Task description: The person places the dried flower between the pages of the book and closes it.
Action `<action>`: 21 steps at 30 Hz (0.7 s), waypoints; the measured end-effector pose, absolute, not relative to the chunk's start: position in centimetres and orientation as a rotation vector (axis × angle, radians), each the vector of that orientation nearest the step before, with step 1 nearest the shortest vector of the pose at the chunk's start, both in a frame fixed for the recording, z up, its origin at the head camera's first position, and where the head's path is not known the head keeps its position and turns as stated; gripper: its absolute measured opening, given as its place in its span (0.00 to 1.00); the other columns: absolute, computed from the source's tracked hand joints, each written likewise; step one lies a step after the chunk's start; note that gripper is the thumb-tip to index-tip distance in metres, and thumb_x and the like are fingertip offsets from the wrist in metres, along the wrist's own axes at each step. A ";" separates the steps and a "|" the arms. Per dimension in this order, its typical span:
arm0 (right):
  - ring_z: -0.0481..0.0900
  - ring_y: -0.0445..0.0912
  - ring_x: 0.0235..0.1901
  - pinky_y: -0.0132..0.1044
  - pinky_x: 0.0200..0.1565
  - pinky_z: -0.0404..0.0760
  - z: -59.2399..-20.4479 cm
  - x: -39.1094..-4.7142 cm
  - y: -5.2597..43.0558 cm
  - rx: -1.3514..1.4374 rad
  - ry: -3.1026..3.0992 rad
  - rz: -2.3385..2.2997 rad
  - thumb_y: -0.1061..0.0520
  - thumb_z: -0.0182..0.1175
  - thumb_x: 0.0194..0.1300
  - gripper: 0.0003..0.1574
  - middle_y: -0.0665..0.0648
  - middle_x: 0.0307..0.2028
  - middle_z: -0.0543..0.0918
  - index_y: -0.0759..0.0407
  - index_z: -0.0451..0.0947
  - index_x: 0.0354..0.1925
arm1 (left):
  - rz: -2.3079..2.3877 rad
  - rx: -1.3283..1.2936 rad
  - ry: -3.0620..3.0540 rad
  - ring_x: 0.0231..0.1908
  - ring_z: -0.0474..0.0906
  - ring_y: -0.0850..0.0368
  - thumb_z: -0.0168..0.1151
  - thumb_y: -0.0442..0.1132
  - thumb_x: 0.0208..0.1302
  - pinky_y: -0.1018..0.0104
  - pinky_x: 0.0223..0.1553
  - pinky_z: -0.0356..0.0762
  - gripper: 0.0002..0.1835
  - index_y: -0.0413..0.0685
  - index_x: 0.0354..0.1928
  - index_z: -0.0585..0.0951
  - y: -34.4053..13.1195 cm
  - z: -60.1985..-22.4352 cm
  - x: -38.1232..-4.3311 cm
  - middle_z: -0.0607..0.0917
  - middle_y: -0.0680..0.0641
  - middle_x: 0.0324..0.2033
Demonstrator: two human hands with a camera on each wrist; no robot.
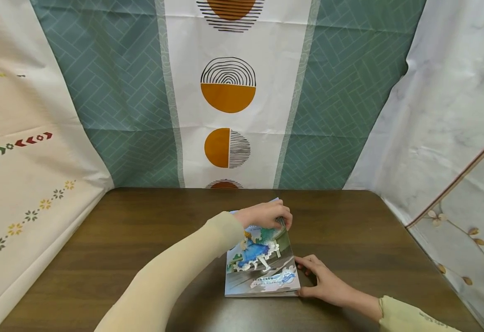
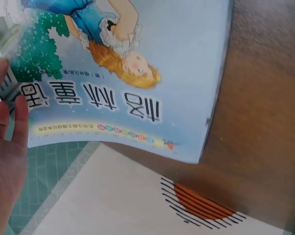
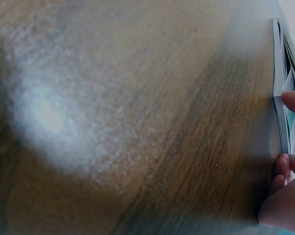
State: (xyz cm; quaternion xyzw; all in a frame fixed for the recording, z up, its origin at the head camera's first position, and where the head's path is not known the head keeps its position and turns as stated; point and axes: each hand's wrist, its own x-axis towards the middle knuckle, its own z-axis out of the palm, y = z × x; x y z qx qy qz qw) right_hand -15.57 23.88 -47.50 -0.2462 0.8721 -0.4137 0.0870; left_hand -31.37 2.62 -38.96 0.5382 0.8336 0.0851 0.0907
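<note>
A picture book (image 1: 258, 263) with a figure in a blue dress on its glossy cover lies on the table. My left hand (image 1: 268, 215) reaches across its top and pinches the upper right corner, thumb and fingers on either side of the leaves. In the left wrist view the cover (image 2: 186, 63) bows upward near this hand (image 2: 8, 161). At the lower right, my right hand (image 1: 322, 281) touches the book's side edge, its thumb by the bottom corner. The right wrist view shows the page edges (image 3: 286, 73) slightly parted beside the fingertips (image 3: 294, 102).
A dark brown wooden table (image 1: 158, 221) carries the book. Behind it hangs a green and white cloth (image 1: 142, 92) with orange circles. A cream patterned cloth (image 1: 26, 184) flanks the left side and a marbled white one (image 1: 445, 115) the right.
</note>
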 end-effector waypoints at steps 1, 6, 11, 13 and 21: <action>0.65 0.37 0.43 0.31 0.44 0.68 -47.5 -15.6 23.9 -0.735 2.598 -1.234 0.50 0.70 0.59 0.47 0.57 0.51 0.69 0.65 0.63 0.70 | 0.247 1.598 2.477 0.41 0.64 0.60 0.61 0.36 0.69 0.73 0.43 0.63 0.07 0.58 0.41 0.83 2.7 -39.1 -31.4 0.82 0.57 0.45; 0.65 0.37 0.43 0.31 0.44 0.68 -47.5 -15.6 23.9 -0.744 2.591 -1.244 0.52 0.69 0.58 0.48 0.58 0.51 0.69 0.64 0.62 0.71 | 0.230 1.589 2.484 0.39 0.63 0.60 0.61 0.36 0.69 0.73 0.42 0.62 0.07 0.59 0.40 0.83 3.0 -39.9 -31.4 0.82 0.57 0.45; 0.65 0.37 0.43 0.30 0.44 0.68 -47.5 -15.5 23.8 -0.762 2.596 -1.250 0.53 0.70 0.57 0.48 0.57 0.51 0.70 0.65 0.63 0.71 | 0.238 1.584 2.459 0.39 0.62 0.61 0.60 0.36 0.69 0.74 0.41 0.62 0.07 0.59 0.40 0.83 3.2 -40.6 -31.6 0.82 0.57 0.45; 0.65 0.37 0.43 0.30 0.44 0.68 -47.6 -15.5 23.9 -0.771 2.600 -1.254 0.53 0.70 0.57 0.48 0.57 0.50 0.70 0.65 0.63 0.71 | 0.237 1.588 2.445 0.39 0.62 0.61 0.60 0.35 0.69 0.74 0.41 0.61 0.07 0.58 0.41 0.83 3.3 -40.9 -31.8 0.82 0.57 0.44; 0.67 0.40 0.44 0.31 0.45 0.70 -47.5 -15.3 23.8 -0.780 2.612 -1.255 0.52 0.69 0.59 0.47 0.57 0.51 0.70 0.63 0.63 0.71 | 0.211 1.568 2.387 0.39 0.62 0.61 0.62 0.34 0.68 0.73 0.44 0.62 0.08 0.60 0.38 0.84 4.1 -41.3 -32.2 0.81 0.59 0.42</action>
